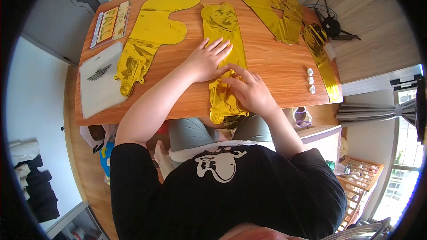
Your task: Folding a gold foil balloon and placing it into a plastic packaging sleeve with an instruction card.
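A flat, uninflated gold foil balloon (238, 53) lies lengthwise at the middle of the table, its wrinkled lower end at the front edge, just over my lap. My left hand (207, 60) rests flat on its middle, fingers spread. Beside it, my right hand (255, 91) is over the balloon's crumpled lower part, its fingers bent and apart, index fingertip near my left thumb. Whether the right fingertips pinch any foil is hard to make out. Left of my hands lies a wider flat gold balloon (153, 24). Another gold balloon (275, 15) is at the far right.
A narrow gold balloon (322, 58) lies along the table's right edge, near three small white rolls (310, 80). On the left are a printed package (109, 24) and a clear plastic bag (100, 84). A black stand-like object (331, 26) is against the right wall.
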`<state>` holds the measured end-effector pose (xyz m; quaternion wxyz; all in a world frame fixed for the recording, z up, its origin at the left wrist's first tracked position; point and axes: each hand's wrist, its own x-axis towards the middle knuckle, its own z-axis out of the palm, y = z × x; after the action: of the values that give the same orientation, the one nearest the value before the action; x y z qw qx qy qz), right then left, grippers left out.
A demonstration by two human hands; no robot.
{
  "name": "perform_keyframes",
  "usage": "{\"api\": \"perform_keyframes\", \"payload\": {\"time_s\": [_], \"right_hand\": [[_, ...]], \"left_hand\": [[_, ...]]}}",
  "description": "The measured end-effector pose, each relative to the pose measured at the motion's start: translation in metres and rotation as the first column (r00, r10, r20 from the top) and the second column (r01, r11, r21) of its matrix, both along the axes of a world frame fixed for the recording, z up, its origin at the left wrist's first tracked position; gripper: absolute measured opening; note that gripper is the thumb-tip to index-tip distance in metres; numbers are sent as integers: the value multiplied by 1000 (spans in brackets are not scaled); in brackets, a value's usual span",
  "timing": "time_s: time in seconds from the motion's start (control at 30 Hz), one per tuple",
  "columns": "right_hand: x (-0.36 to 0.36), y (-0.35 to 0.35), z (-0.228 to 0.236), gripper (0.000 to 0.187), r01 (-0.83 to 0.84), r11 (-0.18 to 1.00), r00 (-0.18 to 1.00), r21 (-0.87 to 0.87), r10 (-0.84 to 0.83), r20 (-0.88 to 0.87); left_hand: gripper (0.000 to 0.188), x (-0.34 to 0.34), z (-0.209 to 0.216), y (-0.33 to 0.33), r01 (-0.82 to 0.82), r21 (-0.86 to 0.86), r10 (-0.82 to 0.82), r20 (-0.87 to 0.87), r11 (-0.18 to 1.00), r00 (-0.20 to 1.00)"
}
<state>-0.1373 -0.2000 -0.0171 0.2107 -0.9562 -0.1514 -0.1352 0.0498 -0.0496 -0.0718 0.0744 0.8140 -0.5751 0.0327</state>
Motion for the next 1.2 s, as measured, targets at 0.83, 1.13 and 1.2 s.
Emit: {"api": "perform_keyframes", "payload": {"time_s": [0.83, 1.13, 1.2], "right_hand": [[1, -29, -3, 51, 240, 969, 963, 64, -229, -138], [8, -28, 10, 106, 201, 968, 924, -149, -238, -299], [7, -26, 9, 111, 186, 968, 919, -168, -232, -319]], "left_hand": [[111, -3, 13, -1, -10, 104, 13, -32, 995, 999], [110, -4, 13, -1, -9, 88, 13, -43, 996, 999], [110, -3, 12, -1, -6, 73, 9, -46, 997, 999]]}}
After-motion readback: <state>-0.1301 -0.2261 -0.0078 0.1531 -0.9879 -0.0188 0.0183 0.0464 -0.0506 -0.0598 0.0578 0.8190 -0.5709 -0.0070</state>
